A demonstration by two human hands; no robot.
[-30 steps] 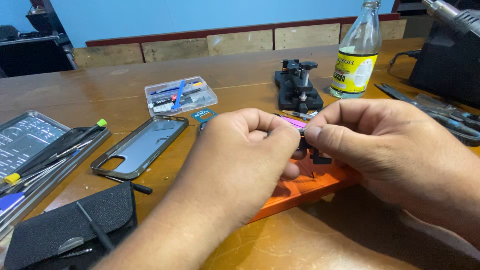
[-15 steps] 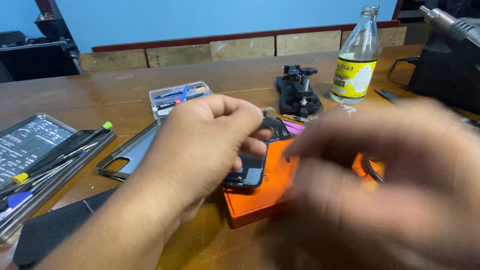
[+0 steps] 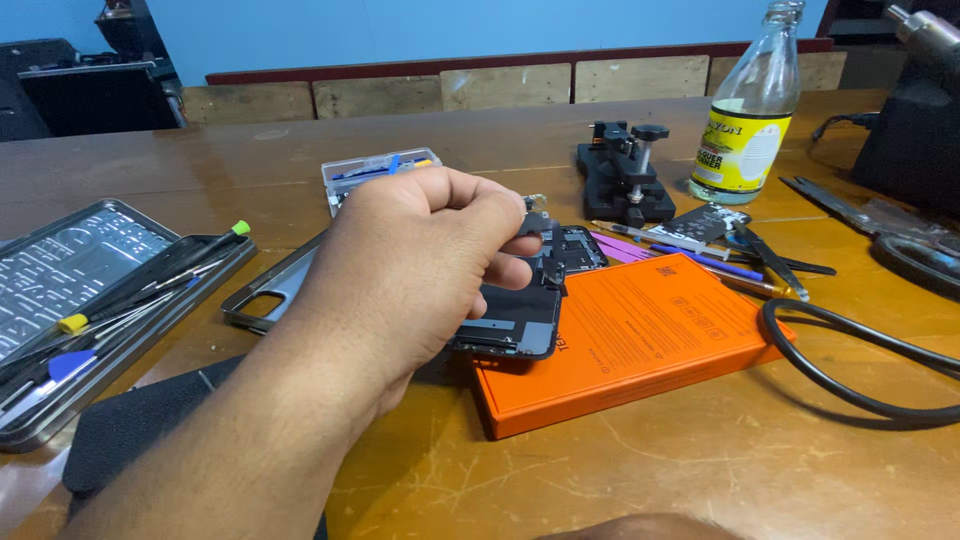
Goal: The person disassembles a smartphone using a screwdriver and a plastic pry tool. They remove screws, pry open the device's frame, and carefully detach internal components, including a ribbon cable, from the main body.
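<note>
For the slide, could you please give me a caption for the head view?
Left hand grips a dark opened phone above an orange box on a wooden workbench.

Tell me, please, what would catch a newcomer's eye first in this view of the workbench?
Most likely the left hand in the middle, pinching a small part above an opened black phone that lies partly on a bright orange box. Behind these stands a clear glass bottle with a yellow label, at the far right of the wooden table. A metal tool tray of screwdrivers sits at the left edge.
</note>
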